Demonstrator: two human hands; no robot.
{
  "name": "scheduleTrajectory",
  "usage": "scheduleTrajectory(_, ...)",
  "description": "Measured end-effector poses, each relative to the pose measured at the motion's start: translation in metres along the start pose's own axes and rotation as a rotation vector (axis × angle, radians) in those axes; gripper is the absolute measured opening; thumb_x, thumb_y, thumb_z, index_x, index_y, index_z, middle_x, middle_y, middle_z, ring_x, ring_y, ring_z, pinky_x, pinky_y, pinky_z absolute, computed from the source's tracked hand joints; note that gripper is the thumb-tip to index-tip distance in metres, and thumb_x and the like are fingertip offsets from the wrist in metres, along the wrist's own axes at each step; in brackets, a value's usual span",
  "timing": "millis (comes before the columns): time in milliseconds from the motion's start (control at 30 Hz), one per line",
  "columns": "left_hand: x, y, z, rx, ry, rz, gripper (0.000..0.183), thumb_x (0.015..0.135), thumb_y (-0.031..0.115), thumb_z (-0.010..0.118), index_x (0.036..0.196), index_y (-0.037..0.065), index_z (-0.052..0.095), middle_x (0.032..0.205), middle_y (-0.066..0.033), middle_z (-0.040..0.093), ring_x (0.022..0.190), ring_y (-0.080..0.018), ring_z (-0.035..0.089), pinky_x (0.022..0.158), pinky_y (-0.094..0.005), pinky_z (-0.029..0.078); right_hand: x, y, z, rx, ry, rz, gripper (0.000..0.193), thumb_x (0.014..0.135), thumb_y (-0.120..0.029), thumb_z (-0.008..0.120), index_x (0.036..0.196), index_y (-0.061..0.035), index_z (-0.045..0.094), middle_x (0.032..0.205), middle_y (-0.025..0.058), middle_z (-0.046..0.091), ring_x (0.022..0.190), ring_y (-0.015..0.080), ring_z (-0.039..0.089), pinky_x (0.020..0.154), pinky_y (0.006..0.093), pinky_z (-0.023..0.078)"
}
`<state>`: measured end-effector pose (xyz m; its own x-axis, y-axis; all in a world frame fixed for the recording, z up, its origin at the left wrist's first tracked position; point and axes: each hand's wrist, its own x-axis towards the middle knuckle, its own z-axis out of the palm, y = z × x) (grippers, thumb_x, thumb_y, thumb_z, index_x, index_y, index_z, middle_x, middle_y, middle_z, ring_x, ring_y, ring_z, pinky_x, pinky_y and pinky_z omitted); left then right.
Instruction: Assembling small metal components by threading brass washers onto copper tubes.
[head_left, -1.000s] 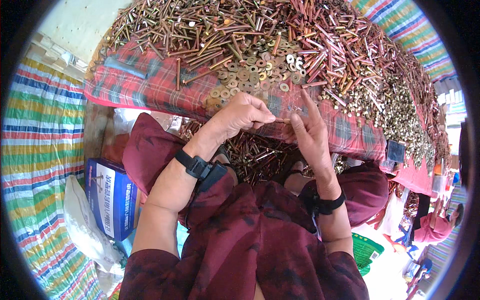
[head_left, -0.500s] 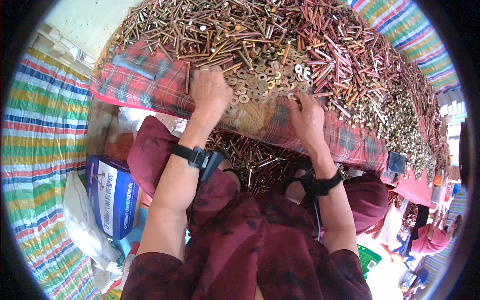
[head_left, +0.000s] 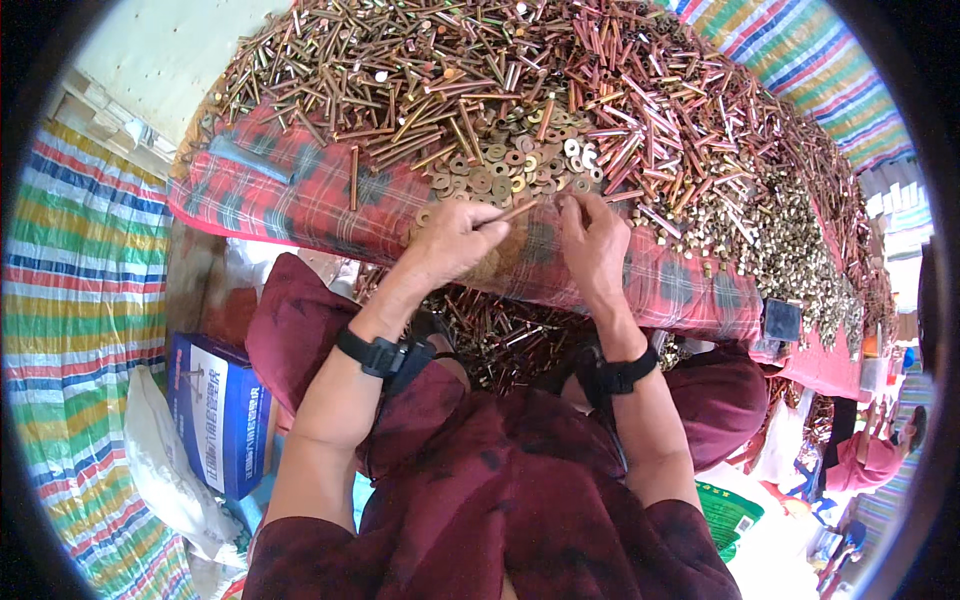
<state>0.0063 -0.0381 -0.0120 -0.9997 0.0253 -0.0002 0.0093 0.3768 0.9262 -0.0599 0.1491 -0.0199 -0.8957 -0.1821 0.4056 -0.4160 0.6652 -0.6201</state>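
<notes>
My left hand (head_left: 452, 238) grips a bolt (head_left: 518, 210), its copper-coloured shank pointing right toward my other hand. My right hand (head_left: 596, 238) is closed in a pinch just beside the bolt's tip. Whatever small piece sits between those fingertips is too small to name. Beyond both hands lies a pile of flat washers (head_left: 502, 172), brassy and grey. A mass of long bolts (head_left: 400, 75) spreads behind and to the left of them. One loose bolt (head_left: 354, 178) lies apart on the red plaid cloth (head_left: 300, 200), left of my left hand.
Reddish metal sleeves (head_left: 625, 150) and small nuts (head_left: 800, 270) are heaped on the right. More metal parts (head_left: 510, 335) lie below the table edge, between my legs. A blue box (head_left: 215, 415) and a white sack (head_left: 160, 470) stand at left. Another person (head_left: 865, 460) sits far right.
My left hand has come right and nearer from the bolts, with a bolt now in it. My right hand has shifted left from the washers toward the bolt's tip.
</notes>
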Motion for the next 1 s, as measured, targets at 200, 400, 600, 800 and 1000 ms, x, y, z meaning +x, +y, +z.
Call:
scheduleTrajectory(200,0.007,0.008,0.029,-0.295,-0.074,-0.179,0.028,0.089,0.023,0.062,0.076,0.000,0.065,0.062,0.0044,0.050,0.054,-0.0028,0.041,0.046,-0.0218,0.030,-0.025,0.007,0.002,0.571,0.010,0.223,0.018,0.087,-0.013,0.060,0.091,0.0030,0.067,0.074,0.0163,0.066,0.064,0.0185,0.064,0.063,0.0326,0.049)
scheduleTrajectory(400,0.008,0.005,0.043,-0.878,0.014,-0.373,0.014,0.087,0.015,0.063,0.080,0.005,0.058,0.065,0.0024,0.050,0.047,-0.0036,0.036,0.042,-0.0194,0.026,-0.036,-0.005,-0.017,0.233,-0.036,-0.038,0.021,0.087,-0.010,0.060,0.107,-0.0007,0.063,0.088,0.0181,0.067,0.078,0.0321,0.067,0.063,0.0336,0.052)
scheduleTrajectory(600,0.016,0.000,0.044,-0.962,0.039,-0.422,0.015,0.083,0.014,0.066,0.077,0.006,0.055,0.065,0.0003,0.051,0.047,-0.0042,0.036,0.041,-0.0196,0.026,0.027,0.050,-0.029,-0.608,0.006,-0.383,0.027,0.071,-0.001,0.058,0.096,-0.0105,0.063,0.089,0.0086,0.061,0.088,0.0277,0.058,0.073,0.0386,0.048)
scheduleTrajectory(800,0.015,-0.001,0.044,-0.856,0.119,-0.392,0.015,0.081,0.017,0.069,0.077,0.006,0.059,0.064,-0.0001,0.055,0.050,-0.0039,0.041,0.043,-0.0187,0.027,0.042,0.051,-0.030,-0.440,-0.008,-0.346,0.023,0.071,-0.005,0.063,0.094,-0.0066,0.060,0.090,0.0128,0.060,0.090,0.0337,0.057,0.075,0.0424,0.047)
scheduleTrajectory(1000,0.015,-0.004,0.043,-0.945,0.105,-0.350,0.013,0.081,0.015,0.070,0.077,0.007,0.061,0.066,0.0003,0.055,0.050,-0.0032,0.040,0.045,-0.0175,0.027,0.010,0.022,-0.038,0.921,-0.016,0.466,0.014,0.096,-0.016,0.052,0.097,-0.0024,0.056,0.086,0.0018,0.058,0.079,0.0100,0.059,0.070,0.0262,0.051)
